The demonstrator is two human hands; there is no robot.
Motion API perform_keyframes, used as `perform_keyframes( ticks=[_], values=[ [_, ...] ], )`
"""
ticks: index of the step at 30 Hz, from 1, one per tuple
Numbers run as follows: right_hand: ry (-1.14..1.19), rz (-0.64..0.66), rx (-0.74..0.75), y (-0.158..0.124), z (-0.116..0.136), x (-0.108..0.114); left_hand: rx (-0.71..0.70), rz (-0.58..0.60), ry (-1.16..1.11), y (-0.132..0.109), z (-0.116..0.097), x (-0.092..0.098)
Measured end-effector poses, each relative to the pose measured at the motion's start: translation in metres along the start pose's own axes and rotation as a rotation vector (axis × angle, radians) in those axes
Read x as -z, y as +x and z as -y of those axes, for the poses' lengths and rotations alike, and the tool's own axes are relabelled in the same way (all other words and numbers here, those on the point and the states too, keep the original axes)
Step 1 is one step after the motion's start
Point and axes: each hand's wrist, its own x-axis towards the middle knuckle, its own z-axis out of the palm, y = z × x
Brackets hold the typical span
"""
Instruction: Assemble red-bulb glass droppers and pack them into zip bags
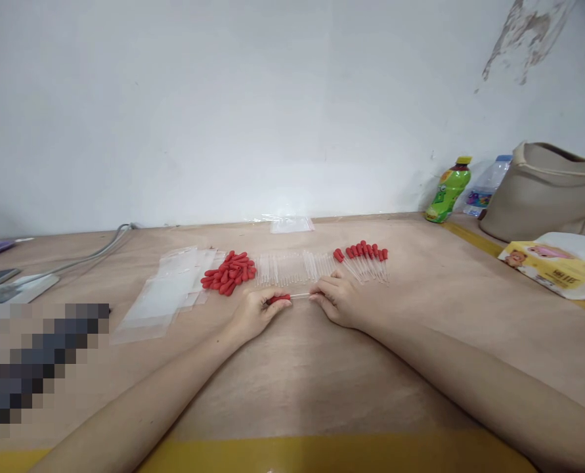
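Brown tabletop [282, 387]: plastic bags [157, 299] left, green bottle [448, 192] right; left fingers [277, 305] pinch red bulb [282, 298], right fingers [324, 288] thin tube [300, 295].

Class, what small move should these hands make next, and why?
Probably press the red bulb firmly onto the clear tube: the left hand holds the bulb, the right hand the tube, their ends lined up, and bulb-topped tubes lie beyond the right hand.

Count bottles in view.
2: the green bottle by the wall at right, and the clear bottle right of it, partly behind the bag. The bag could hide more.
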Motion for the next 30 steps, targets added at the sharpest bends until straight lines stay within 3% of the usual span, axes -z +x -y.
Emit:
perform_keyframes(
  ticks=[13, 23, 30],
  values=[
    [-0.084, 0.146, 0.009, 0.005, 0.010, 0.004, -0.031, 0.052, 0.002, -0.003, -0.001, -0.001],
    [-0.073, 0.258, -0.061, 0.005, 0.008, -0.004, -0.043, 0.046, 0.005, -0.002, 0.001, -0.001],
    [-0.111, 0.399, -0.128, 0.015, 0.019, 0.005, -0.069, 0.036, -0.039, 0.001, 0.006, 0.000]
  ],
)
